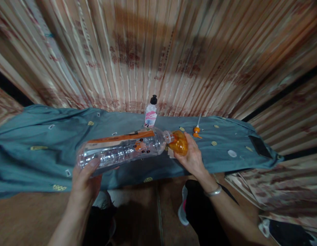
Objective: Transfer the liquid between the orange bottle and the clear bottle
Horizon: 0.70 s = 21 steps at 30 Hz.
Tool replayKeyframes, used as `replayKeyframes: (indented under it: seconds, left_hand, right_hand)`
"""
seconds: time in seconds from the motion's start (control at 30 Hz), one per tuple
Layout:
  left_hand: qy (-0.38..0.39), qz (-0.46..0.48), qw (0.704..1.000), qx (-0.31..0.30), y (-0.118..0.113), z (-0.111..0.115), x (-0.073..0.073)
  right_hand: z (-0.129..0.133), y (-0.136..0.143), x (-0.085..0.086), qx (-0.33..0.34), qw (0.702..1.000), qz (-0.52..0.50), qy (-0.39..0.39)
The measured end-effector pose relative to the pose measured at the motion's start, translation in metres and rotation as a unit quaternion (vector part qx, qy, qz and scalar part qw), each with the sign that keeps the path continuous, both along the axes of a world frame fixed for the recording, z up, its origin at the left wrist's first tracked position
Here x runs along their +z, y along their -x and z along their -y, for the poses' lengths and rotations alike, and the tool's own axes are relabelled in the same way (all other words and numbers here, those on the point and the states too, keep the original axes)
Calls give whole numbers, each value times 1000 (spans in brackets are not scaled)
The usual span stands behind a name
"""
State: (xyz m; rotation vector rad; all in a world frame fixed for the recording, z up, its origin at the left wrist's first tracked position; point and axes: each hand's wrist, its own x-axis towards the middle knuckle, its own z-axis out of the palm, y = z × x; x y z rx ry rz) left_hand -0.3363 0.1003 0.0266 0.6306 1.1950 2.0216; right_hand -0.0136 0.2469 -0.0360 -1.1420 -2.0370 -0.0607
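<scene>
My left hand [86,177] is wrapped round the base end of a large clear plastic bottle [122,150] with an orange and white label. The bottle lies nearly level, its neck turned to the right. In my right hand [192,155] is a small amber bottle [179,143], its opening at the mouth of the clear bottle. Whether liquid passes between them I cannot make out. An orange pump top [196,131] with a pale tube lies on the cloth beyond my right hand. Behind the clear bottle a small bottle with a black cap [151,114] stands upright.
A teal patterned cloth [213,160] covers the long table. On its right part lie a dark flat object [259,147] and a whitish round spot or disc [232,153]. A pleated curtain [158,51] hangs behind. Below are my feet and the brown floor [138,218].
</scene>
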Motion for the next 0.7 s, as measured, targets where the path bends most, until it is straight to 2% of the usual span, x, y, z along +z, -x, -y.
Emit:
replayKeyframes:
  seconds: [0.2, 0.53, 0.7]
  left_hand:
    - [2, 11, 1000, 21, -9, -2, 9]
    - [-3, -10, 1000, -18, -1, 0, 4]
    - [0, 12, 1000, 19, -8, -2, 10]
  right_hand:
    - [0, 1, -1, -7, 1000, -2, 14]
    - [-1, 1, -3, -6, 1000, -2, 4]
    - [0, 1, -2, -9, 1000, -2, 4]
